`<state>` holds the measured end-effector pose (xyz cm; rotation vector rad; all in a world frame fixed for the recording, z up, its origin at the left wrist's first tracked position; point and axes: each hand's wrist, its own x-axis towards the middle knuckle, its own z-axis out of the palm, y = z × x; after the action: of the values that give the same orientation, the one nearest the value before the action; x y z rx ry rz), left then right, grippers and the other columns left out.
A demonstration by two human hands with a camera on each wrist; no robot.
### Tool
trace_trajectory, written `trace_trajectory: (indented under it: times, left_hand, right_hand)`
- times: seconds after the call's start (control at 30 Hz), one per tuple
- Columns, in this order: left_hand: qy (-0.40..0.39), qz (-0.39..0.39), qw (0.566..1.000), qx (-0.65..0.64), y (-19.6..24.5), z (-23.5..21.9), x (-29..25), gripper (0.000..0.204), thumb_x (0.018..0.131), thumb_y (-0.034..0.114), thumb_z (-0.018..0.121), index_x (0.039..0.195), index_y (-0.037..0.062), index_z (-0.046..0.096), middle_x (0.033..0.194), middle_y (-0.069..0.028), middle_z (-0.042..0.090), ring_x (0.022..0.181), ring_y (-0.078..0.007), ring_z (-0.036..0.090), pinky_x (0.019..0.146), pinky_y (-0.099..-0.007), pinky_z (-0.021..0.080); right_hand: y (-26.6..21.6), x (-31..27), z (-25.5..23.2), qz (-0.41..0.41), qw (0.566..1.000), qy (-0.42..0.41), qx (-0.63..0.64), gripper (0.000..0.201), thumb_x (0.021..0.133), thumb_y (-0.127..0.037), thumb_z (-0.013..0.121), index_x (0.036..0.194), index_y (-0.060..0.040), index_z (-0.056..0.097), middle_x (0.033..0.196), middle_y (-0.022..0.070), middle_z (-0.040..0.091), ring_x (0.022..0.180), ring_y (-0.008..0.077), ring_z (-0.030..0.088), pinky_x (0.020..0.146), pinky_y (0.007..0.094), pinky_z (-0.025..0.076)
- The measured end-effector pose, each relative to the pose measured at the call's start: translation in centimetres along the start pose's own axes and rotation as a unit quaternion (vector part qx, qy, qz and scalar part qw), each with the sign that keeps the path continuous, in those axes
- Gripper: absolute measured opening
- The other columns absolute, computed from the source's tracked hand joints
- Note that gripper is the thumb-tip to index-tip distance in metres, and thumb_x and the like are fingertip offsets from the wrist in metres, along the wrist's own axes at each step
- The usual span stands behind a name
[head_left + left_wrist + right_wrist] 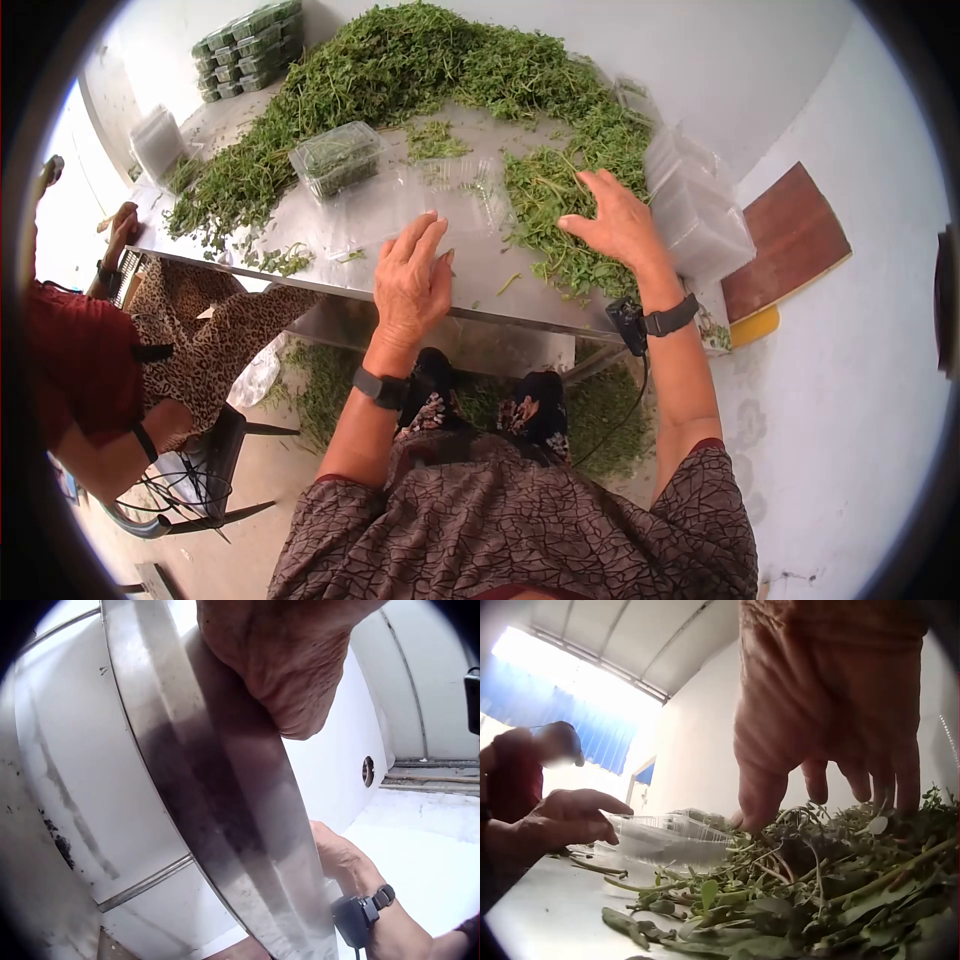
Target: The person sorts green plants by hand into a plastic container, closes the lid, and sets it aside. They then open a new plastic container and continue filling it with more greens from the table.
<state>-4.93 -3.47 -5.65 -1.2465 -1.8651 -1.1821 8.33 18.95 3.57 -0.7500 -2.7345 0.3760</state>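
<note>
1. Right hand [617, 222]: fingers spread, touching loose greens [540, 215] on the table [480, 270], nothing gripped.
2. Left hand [408, 278]: fingers extended, holding nothing, beside the clear container [488, 202].
3. Greens: probably light, soft, easily bruised; gather loosely from the sides.
4. Container: likely thin, flexible, slippery; hold by the rim.

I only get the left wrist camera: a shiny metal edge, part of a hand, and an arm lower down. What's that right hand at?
Observer: The right hand is spread over leafy greens, with its fingers pointing down at them in the right wrist view.
Visitor: Greens? None show up here! And the left one, what's it near?
Observer: The left hand is close to a clear plastic container; I can't tell for sure whether they touch.
Visitor: Is anybody else around?
Observer: Yes, a person in a red top is at the left side of the head view.
</note>
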Motion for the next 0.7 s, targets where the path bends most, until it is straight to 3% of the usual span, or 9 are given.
trace_trajectory:
  times: [0.17,0.23,0.27,0.4,0.5,0.53,0.6,0.63,0.7]
  left_hand:
    - [-0.017,-0.015,1.000,-0.009,0.0,0.1,-0.1,0.045,0.068,-0.003,0.061,0.112,0.0031,0.058,0.118,-0.0145,0.058,0.099,-0.0301,0.059,0.083,-0.0373,0.045]
    - [-0.023,-0.016,1.000,-0.011,-0.1,0.1,-0.2,0.045,0.069,-0.003,0.060,0.113,0.0029,0.058,0.118,-0.0147,0.058,0.099,-0.0305,0.059,0.083,-0.0376,0.045]
    - [-0.021,-0.017,1.000,-0.013,-0.1,0.2,-0.2,0.045,0.069,-0.003,0.060,0.113,0.0027,0.057,0.118,-0.0151,0.058,0.100,-0.0310,0.059,0.083,-0.0378,0.045]
    - [-0.012,0.011,1.000,0.005,0.1,-0.2,0.2,0.045,0.070,-0.003,0.060,0.114,0.0018,0.057,0.118,-0.0165,0.057,0.102,-0.0326,0.057,0.084,-0.0389,0.045]
    - [-0.018,0.003,1.000,-0.016,0.2,-0.2,0.5,0.044,0.071,-0.004,0.060,0.114,0.0015,0.056,0.118,-0.0169,0.056,0.104,-0.0340,0.056,0.087,-0.0400,0.045]
    - [-0.019,0.004,1.000,-0.017,0.2,-0.2,0.5,0.044,0.071,-0.004,0.060,0.114,0.0015,0.056,0.118,-0.0169,0.056,0.104,-0.0340,0.056,0.087,-0.0400,0.045]
    - [-0.022,-0.016,0.998,-0.059,0.2,-0.1,0.7,0.042,0.072,-0.004,0.060,0.114,0.0010,0.056,0.118,-0.0174,0.056,0.105,-0.0355,0.055,0.090,-0.0407,0.045]
    - [-0.020,-0.015,0.998,-0.061,0.2,0.0,0.8,0.042,0.072,-0.004,0.060,0.114,0.0010,0.056,0.118,-0.0174,0.056,0.105,-0.0355,0.055,0.090,-0.0407,0.045]
    - [-0.034,-0.059,0.993,-0.098,0.1,-0.1,0.8,0.041,0.073,-0.004,0.060,0.113,0.0008,0.056,0.118,-0.0175,0.056,0.106,-0.0362,0.055,0.090,-0.0405,0.045]
  right_hand:
    - [-1.0,-0.4,2.0,-0.050,0.995,0.021,-0.084,0.069,0.071,-0.035,0.072,0.131,-0.0097,0.049,0.141,0.0227,0.037,0.125,0.0383,0.042,0.101,0.0450,0.037]
    - [-1.1,-0.4,2.4,-0.094,0.989,0.026,-0.108,0.053,0.069,-0.027,0.073,0.116,-0.0072,0.057,0.117,0.0219,0.053,0.108,0.0399,0.051,0.088,0.0478,0.043]
    - [0.0,0.2,3.7,-0.132,0.979,0.098,-0.124,0.032,0.068,-0.019,0.069,0.097,-0.0056,0.064,0.093,0.0156,0.058,0.094,0.0334,0.056,0.077,0.0445,0.046]
    - [0.2,0.9,3.1,-0.164,0.960,0.177,-0.141,0.019,0.068,-0.012,0.065,0.085,-0.0038,0.067,0.076,0.0137,0.061,0.078,0.0324,0.060,0.069,0.0426,0.049]
    - [0.0,0.6,1.6,-0.122,0.957,0.262,-0.011,0.012,0.071,-0.010,0.064,0.078,-0.0012,0.067,0.060,0.0127,0.057,0.059,0.0260,0.059,0.057,0.0402,0.049]
    - [0.1,0.4,1.0,-0.075,0.955,0.249,0.144,0.011,0.073,-0.010,0.063,0.077,0.0003,0.066,0.057,0.0106,0.057,0.055,0.0218,0.057,0.053,0.0386,0.048]
    - [0.5,0.0,0.5,0.027,0.876,0.184,0.445,0.014,0.080,-0.011,0.061,0.082,0.0031,0.065,0.063,0.0041,0.058,0.058,0.0118,0.056,0.045,0.0315,0.047]
    - [0.5,-0.3,0.5,0.026,0.877,0.185,0.443,0.014,0.080,-0.011,0.061,0.082,0.0031,0.065,0.063,0.0041,0.058,0.058,0.0118,0.056,0.045,0.0315,0.047]
    - [0.1,-1.2,0.9,0.120,0.722,0.185,0.656,0.015,0.084,-0.009,0.058,0.091,0.0045,0.062,0.077,0.0032,0.060,0.063,0.0143,0.058,0.043,0.0290,0.047]
